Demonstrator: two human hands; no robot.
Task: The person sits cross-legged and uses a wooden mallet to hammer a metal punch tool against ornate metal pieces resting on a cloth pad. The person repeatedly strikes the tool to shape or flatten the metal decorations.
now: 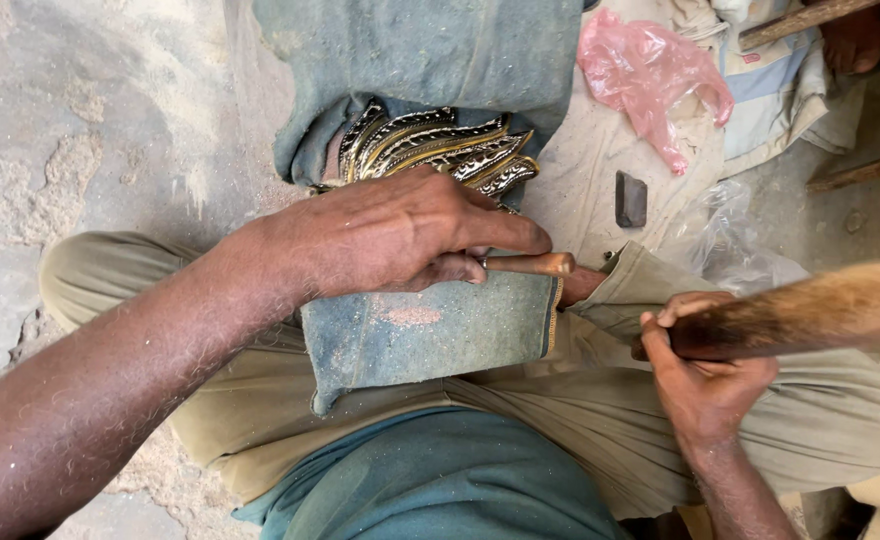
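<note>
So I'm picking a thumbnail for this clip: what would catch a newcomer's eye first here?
Probably the left hand at centre, gripping a wooden-handled tool against a dusty grey-blue cloth spread over the lap. Just above it, a black-and-gold patterned piece peeks out from folded fabric. At lower right, the right hand holds a thick wooden mallet, and a pink plastic bag lies at upper right.

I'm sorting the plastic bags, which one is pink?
The crumpled pink bag at the top, on the pale cloth. The other bag, nearer the right hand, is clear.

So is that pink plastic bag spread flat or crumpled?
Crumpled: the pink plastic bag lies bunched and wrinkled on the pale cloth.
</note>
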